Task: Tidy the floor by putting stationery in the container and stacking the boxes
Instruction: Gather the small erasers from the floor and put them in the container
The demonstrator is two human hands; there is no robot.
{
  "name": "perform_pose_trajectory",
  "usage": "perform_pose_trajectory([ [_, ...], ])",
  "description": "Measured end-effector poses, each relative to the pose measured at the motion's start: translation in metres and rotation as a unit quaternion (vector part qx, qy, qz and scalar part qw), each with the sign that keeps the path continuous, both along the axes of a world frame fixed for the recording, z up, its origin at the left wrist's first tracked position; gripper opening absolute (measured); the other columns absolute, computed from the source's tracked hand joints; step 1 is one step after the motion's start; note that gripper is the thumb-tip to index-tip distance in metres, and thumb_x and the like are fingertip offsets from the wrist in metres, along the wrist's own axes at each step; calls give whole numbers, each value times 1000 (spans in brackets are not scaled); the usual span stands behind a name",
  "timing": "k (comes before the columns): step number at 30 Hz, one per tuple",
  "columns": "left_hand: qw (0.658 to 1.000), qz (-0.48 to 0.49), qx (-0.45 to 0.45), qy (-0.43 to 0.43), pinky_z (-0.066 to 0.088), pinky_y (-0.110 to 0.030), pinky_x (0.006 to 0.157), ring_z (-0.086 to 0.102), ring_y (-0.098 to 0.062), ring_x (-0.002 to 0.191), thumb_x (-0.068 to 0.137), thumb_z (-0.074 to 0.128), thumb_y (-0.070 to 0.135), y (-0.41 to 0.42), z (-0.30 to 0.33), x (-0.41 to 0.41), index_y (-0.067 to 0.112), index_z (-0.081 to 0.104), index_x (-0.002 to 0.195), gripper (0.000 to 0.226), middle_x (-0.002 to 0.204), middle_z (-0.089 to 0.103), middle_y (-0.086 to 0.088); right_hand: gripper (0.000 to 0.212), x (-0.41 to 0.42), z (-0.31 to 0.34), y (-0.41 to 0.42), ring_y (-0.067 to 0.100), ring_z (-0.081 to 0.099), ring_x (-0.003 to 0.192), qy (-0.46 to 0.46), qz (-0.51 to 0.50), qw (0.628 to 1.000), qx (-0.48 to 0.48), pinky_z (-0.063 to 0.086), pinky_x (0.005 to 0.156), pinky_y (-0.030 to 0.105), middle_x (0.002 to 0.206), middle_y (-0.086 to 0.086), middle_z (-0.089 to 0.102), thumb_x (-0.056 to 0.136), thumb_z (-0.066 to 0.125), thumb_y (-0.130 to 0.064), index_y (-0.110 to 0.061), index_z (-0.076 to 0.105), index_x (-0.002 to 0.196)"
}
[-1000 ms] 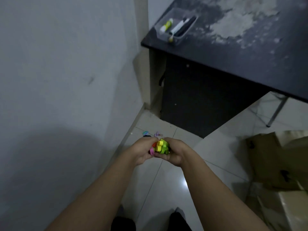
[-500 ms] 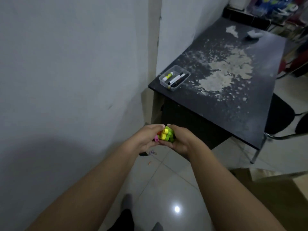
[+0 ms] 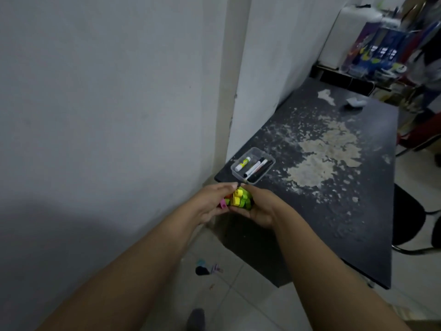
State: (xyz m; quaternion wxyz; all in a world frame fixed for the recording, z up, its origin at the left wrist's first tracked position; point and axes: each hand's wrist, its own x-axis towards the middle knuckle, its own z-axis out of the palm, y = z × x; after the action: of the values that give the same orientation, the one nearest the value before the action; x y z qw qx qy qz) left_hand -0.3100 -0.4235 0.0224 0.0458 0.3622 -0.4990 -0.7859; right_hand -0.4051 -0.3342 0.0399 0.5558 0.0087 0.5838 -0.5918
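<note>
Down on the floor [image 3: 250,304], some small clips [image 3: 208,269] lie near the wall. They look like they need picking up too.

Higher up, the left hand [image 3: 210,203] and right hand [image 3: 259,206] are cupped together. Their fingers curl round a bunch of bright markers [image 3: 238,199], green, yellow, orange and pink. I think both hands are used so none slip out.

Just past the hands sits a clear tub [image 3: 253,166] on the corner of the black table [image 3: 334,187]. In it are a glue stick [image 3: 243,163] and some dark pens [image 3: 259,167]. The markers probably go there next.
</note>
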Motion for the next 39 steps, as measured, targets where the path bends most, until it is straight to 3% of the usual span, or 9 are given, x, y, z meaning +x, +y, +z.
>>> perform_pose_trajectory([
  [7, 999, -19, 32, 28, 49, -28, 87, 60, -15, 92, 93, 55, 21, -35, 11, -41, 9, 56, 128, 36, 108, 62, -8, 23, -42, 0, -31, 24, 67, 83, -16, -28, 999, -22, 61, 60, 30, 95, 14, 68, 96, 50, -21, -5, 61, 108],
  [12, 997, -36, 59, 32, 45, -35, 100, 56, -21, 109, 92, 56, 20, -51, -3, -75, 10, 55, 129, 38, 120, 60, -11, 30, -77, -9, -44, 24, 67, 79, -27, -31, 999, -12, 60, 56, 29, 94, 14, 67, 97, 48, -21, -3, 57, 120],
  [14, 997, -32, 70, 32, 45, -35, 101, 58, -19, 106, 92, 56, 19, -55, -12, -91, 11, 55, 130, 38, 116, 62, -8, 30, -94, -15, -48, 24, 67, 80, -25, -20, 999, -6, 60, 59, 30, 95, 14, 67, 98, 47, -21, -3, 58, 120],
  [17, 995, -28, 83, 39, 46, -32, 98, 59, -17, 103, 92, 56, 18, -61, -21, -111, 10, 54, 130, 39, 111, 63, -6, 27, -122, -20, -54, 23, 66, 82, -22, 5, 1000, 7, 59, 63, 30, 94, 14, 67, 99, 45, -21, -4, 60, 113],
  [22, 995, 4, 93, 26, 48, -34, 97, 55, -23, 115, 88, 60, 10, -73, -31, -163, 8, 51, 131, 44, 126, 58, -14, 24, -184, -32, -78, 21, 67, 79, -4, 61, 997, 42, 60, 58, 29, 91, 13, 66, 99, 46, -22, -5, 61, 104],
  [28, 996, 40, 76, -11, 46, -41, 103, 56, -30, 120, 88, 60, 7, -92, -55, -208, 6, 50, 131, 44, 128, 58, -17, 21, -236, -59, -109, 17, 69, 65, 2, 124, 990, 71, 59, 55, 29, 79, 10, 68, 98, 47, -22, -7, 61, 94],
  [31, 993, 74, 84, -27, 52, -34, 91, 60, -24, 106, 90, 59, 9, -98, -69, -219, 6, 53, 127, 38, 117, 63, -14, 19, -250, -75, -125, 18, 70, 64, 0, 154, 985, 80, 58, 54, 29, 78, 11, 69, 98, 46, -19, -8, 60, 91],
  [34, 990, 99, 85, -58, 53, -28, 81, 62, -17, 91, 91, 57, 15, -106, -87, -228, 10, 60, 110, 20, 100, 65, -6, 19, -261, -92, -141, 17, 70, 62, -15, 198, 976, 93, 56, 53, 28, 70, 10, 70, 97, 46, -17, -7, 60, 90],
  [39, 988, 80, 51, -120, 56, -28, 76, 61, -13, 80, 91, 55, 25, -111, -106, -234, 18, 61, 92, 9, 88, 63, -2, 24, -269, -104, -152, 16, 70, 63, -30, 253, 960, 115, 56, 52, 26, 67, 7, 72, 97, 45, -19, -6, 63, 86],
])
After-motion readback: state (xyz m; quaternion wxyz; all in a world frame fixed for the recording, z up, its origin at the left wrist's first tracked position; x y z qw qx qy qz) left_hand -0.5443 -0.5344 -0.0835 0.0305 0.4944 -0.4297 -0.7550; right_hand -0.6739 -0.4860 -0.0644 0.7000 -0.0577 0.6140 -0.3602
